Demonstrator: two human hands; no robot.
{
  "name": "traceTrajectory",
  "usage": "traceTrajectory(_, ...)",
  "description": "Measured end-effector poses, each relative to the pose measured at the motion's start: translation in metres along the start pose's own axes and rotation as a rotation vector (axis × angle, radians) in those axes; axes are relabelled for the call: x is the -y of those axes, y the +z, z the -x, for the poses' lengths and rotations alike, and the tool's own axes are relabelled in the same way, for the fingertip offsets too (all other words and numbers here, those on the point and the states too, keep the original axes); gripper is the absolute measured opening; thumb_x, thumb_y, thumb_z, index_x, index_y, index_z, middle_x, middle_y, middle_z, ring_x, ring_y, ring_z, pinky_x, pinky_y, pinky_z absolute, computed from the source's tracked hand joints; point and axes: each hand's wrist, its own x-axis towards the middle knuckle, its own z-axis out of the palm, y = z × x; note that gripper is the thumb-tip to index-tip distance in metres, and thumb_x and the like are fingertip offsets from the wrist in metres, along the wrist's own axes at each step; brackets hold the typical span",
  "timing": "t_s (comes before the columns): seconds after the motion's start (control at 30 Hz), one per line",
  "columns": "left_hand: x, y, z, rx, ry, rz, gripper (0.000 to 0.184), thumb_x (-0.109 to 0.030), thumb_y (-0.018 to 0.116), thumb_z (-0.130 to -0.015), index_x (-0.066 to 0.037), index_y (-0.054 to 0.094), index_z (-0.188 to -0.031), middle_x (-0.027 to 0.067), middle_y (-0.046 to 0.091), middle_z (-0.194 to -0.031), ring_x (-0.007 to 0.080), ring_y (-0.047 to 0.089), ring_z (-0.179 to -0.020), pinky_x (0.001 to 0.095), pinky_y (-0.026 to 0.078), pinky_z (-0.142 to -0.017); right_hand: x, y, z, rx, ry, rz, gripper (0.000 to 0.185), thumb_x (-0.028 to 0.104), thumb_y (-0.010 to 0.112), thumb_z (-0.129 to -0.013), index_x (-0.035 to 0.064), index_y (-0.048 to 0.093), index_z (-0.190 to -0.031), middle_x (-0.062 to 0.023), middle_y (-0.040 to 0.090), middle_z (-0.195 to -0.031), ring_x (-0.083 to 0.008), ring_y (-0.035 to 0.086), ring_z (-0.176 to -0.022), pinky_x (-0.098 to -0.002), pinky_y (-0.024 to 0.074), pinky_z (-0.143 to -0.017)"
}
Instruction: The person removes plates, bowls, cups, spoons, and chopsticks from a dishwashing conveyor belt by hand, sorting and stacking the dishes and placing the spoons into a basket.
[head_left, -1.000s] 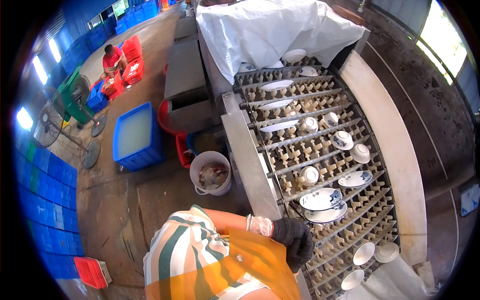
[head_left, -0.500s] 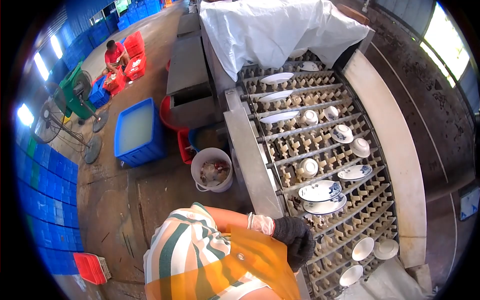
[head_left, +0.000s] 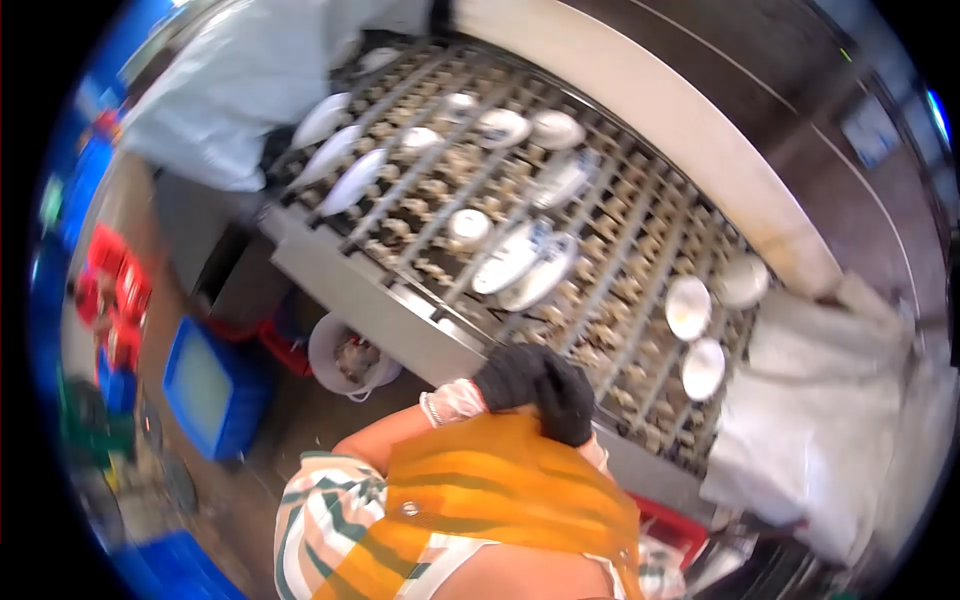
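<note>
Left grip (head_left: 507,376): dark-gloved, bunched against the other hand just above the apron (head_left: 500,465); whether its fingers are spread or pressed together cannot be told.
Right grip (head_left: 567,402): dark-gloved, touching the left; its fingers are blurred, so their state cannot be told either.
Belt (head_left: 625,240): pegged and barred, just beyond both hands, with a metal edge (head_left: 370,295) along the near side.
Patterned plates (head_left: 512,258): two, tilted side by side among the pegs, nearest the hands.
Cup (head_left: 468,228): on the belt, left of those plates in view.
White bowls (head_left: 688,307): three, toward the belt's right end, near a pale sheet (head_left: 820,400).
Bucket (head_left: 321,357): below the metal edge, holding scraps.
Blue tub (head_left: 242,405): left of the bucket, containing cloudy liquid.
</note>
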Motion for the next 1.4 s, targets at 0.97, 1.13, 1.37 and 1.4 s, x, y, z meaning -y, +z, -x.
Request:
traceTrajectory(0.97,-0.032,0.033,-0.018,-0.023,0.199,0.122,0.013,-0.012,0.062,-0.077,-0.006,0.063,-0.089,0.0129,0.059,-0.082,0.0330,0.058,-0.077,0.0416,0.047,-0.068,-0.147,-0.151,-0.126,-0.480,0.185,-0.123,0.038,0.015,0.063,-0.083,-0.0025,0.055,-0.116,-0.0132,0.064,-0.099,-0.0209,0.060,-0.088,-0.0320,0.0471,-0.079)
traceTrajectory(1.13,-0.035,0.035,-0.019,-0.011,0.168,0.125,0.015,-0.015,0.062,-0.077,-0.006,0.063,-0.089,0.0123,0.059,-0.084,0.0327,0.058,-0.078,0.0414,0.048,-0.069,-0.149,-0.145,-0.071,-0.667,0.010,0.713,0.054,0.018,0.068,-0.073,-0.0030,0.052,-0.121,-0.0205,0.057,-0.112,-0.0323,0.054,-0.101,-0.0406,0.0439,-0.086)
traceTrajectory(1.37,-0.039,0.049,-0.019,0.070,0.202,0.050,0.016,-0.017,0.061,-0.079,-0.005,0.063,-0.089,0.0129,0.060,-0.084,0.0320,0.058,-0.081,0.0420,0.047,-0.071,-0.160,-0.165,0.007,-0.498,0.107,0.899,0.061,0.013,0.071,-0.072,0.0050,0.048,-0.127,-0.0182,0.058,-0.118,-0.0350,0.056,-0.107,-0.0411,0.0448,-0.089)
traceTrajectory(1.4,-0.040,0.050,-0.021,0.069,0.219,0.062,0.017,-0.017,0.061,-0.079,-0.004,0.063,-0.090,0.0131,0.060,-0.085,0.0320,0.058,-0.081,0.0420,0.048,-0.070,-0.148,-0.169,0.003,-0.540,0.083,0.839,0.059,0.011,0.070,-0.073,0.0038,0.049,-0.126,-0.0182,0.058,-0.117,-0.0334,0.057,-0.105,-0.0389,0.0455,-0.088)
